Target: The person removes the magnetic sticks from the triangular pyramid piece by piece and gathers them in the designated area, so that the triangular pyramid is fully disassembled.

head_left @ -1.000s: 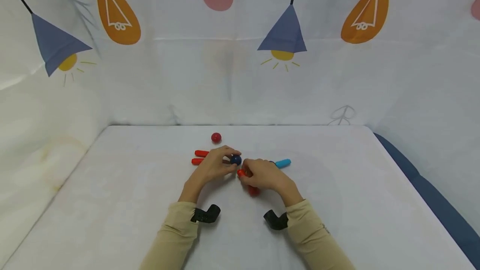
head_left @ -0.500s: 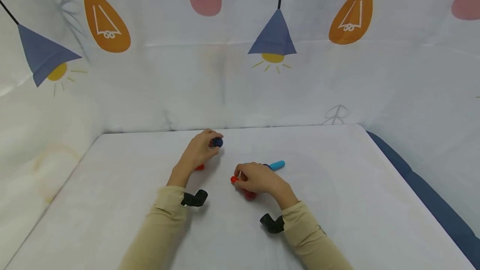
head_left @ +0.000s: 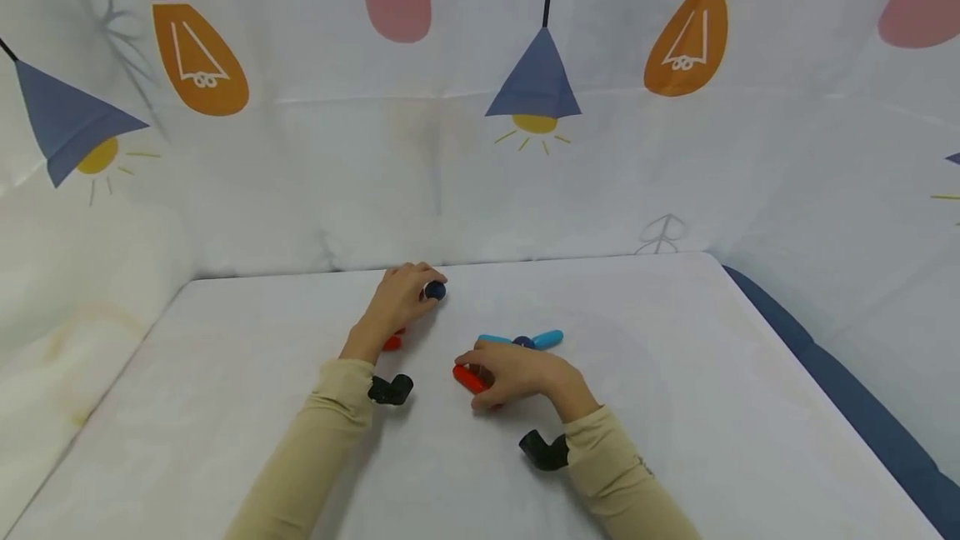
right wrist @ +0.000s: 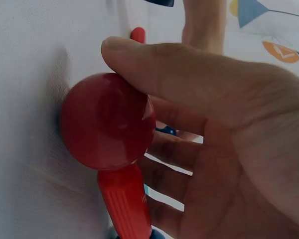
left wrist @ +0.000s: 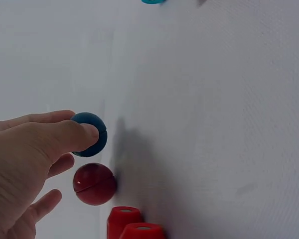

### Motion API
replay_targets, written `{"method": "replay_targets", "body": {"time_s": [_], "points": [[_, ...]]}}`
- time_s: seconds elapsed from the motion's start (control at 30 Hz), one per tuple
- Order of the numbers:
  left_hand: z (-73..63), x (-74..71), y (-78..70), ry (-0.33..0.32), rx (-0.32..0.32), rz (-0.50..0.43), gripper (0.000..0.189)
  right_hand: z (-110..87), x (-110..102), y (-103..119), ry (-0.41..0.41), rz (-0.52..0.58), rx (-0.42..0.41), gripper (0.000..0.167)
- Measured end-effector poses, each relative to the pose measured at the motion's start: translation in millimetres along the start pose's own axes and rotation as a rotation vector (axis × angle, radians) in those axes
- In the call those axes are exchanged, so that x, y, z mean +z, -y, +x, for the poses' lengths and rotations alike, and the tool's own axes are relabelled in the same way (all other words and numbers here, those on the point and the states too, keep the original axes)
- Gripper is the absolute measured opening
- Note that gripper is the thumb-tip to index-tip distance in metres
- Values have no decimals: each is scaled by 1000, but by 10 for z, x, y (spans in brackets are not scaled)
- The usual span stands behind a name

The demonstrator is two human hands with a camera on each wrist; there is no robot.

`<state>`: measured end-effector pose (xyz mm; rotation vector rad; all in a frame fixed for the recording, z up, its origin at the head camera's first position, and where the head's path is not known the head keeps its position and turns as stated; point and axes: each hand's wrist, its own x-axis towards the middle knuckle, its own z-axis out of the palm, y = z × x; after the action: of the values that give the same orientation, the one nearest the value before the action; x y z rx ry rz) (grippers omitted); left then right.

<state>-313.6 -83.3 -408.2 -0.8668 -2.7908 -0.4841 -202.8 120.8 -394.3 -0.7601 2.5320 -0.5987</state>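
My left hand (head_left: 397,300) pinches a dark blue ball (left wrist: 89,134) between thumb and fingers at the back of the table. Just beside it in the left wrist view are a red ball (left wrist: 94,184) and two red sticks (left wrist: 123,217). My right hand (head_left: 521,373) is spread over a red stick (head_left: 469,378) that lies on the table. In the right wrist view its thumb lies along a second red ball (right wrist: 108,122); a red ridged stick (right wrist: 124,199) is joined to that ball. The fingers extend behind the ball and look fairly straight.
Beyond the right hand, a blue ball (head_left: 522,342) sits between two light blue sticks (head_left: 548,339). The white table (head_left: 675,407) meets a white curtain (head_left: 360,182) printed with lamps and bulbs. A dark blue padded edge (head_left: 840,382) runs along the right.
My left hand has carried the blue ball left and back, towards the loose red ball. The fingers of my right hand have loosened from the red stick and spread. The head view has tilted up slightly.
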Motion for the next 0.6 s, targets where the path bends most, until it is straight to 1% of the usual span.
{"method": "replay_targets", "body": {"time_s": [0.17,0.27,0.33,0.43,0.53,0.57,0.6], "points": [[3,79,48,0,-8,2,33,80,48,18,-51,-39,-62,50],[-1,100,66,-8,-5,-8,32,99,64,24,-72,-51,-60,50],[-27,92,64,-22,-10,-20,32,85,53,28,-73,-31,-51,52],[-113,93,41,-81,-21,-43,33,43,25,20,-62,-3,-43,56],[-246,118,-15,-155,-5,-86,32,5,2,0,-49,17,-36,55],[-294,128,-44,-167,12,-109,31,-1,0,-10,-48,16,-31,55],[-342,135,-76,-159,29,-139,30,-4,-2,-19,-50,18,-24,54]]}}
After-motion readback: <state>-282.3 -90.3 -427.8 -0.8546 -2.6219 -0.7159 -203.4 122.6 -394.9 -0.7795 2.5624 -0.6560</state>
